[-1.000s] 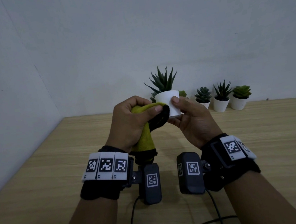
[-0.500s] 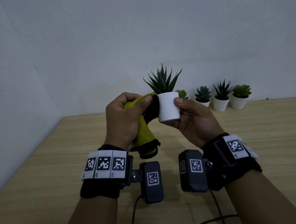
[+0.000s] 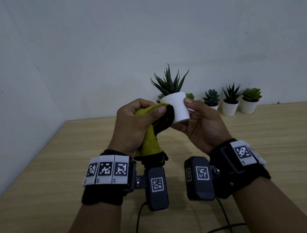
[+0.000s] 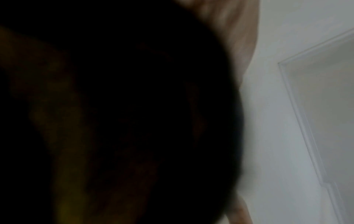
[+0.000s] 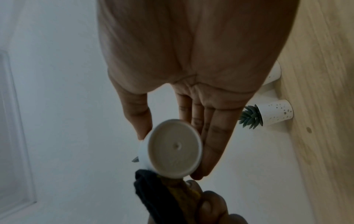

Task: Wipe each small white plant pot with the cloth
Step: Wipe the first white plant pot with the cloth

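Note:
My right hand [image 3: 191,112] holds a small white pot [image 3: 178,107] with a spiky green plant in the air above the table, thumb on its near side and fingers behind. The right wrist view looks at the pot's round underside [image 5: 175,149], pinched between thumb and fingers of the right hand [image 5: 172,136]. My left hand [image 3: 140,121] grips a yellow-green cloth [image 3: 149,141] with a black edge and presses it against the pot's left side. That cloth [image 5: 159,195] shows dark under the pot in the right wrist view. The left wrist view is almost wholly dark.
Three more small white pots [image 3: 230,107] with plants stand in a row against the back wall, right of my hands, and another is partly hidden behind the held pot. The wooden table [image 3: 60,172] meets walls at the back and left. Cables [image 3: 224,220] trail below my wrists.
The pot has tilted and turned a little in my right hand. My left hand slid the cloth over the pot's left side.

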A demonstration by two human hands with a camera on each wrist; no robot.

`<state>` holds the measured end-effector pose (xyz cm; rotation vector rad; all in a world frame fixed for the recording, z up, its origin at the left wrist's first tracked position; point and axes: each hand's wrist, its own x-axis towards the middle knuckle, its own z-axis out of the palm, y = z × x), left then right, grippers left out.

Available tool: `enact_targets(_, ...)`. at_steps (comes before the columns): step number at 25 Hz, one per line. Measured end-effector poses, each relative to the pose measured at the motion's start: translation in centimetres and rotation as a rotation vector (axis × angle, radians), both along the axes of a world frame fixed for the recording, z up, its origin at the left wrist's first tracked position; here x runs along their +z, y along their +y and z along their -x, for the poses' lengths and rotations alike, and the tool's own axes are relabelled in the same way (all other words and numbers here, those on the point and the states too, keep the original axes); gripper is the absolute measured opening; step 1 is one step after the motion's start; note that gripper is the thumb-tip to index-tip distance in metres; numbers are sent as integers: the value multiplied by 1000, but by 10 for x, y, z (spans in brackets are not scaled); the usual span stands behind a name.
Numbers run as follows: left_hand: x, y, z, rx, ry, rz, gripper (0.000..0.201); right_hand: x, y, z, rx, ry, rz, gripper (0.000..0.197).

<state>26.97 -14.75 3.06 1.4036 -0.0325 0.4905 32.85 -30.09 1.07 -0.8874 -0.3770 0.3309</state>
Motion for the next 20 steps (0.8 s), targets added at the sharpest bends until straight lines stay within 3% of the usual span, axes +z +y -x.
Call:
enact_targets(3, -1, 2, -1, 6, 2, -57, 14, -2, 1, -2, -43, -13, 43, 51)
enact_targets(6, -2, 1, 0, 13, -17, -119, 14, -3, 4, 0, -78, -102, 172, 34)
enact_targets(8, -2, 0, 0, 8, -26, -152, 15, -4, 6, 1, -91, -129, 219, 36)
enact_targets(13, -1, 2, -1, 67, -44, 80, 13, -1, 3, 2, -61, -58, 156, 36)
enact_targets(17, -1, 0, 2, -13, -5, -108, 13, 1, 2, 1, -37, 0, 63, 54)
enact_targets(20, 0, 1, -1, 80, -55, -1, 13, 1, 0, 2, 13, 13, 52, 53)
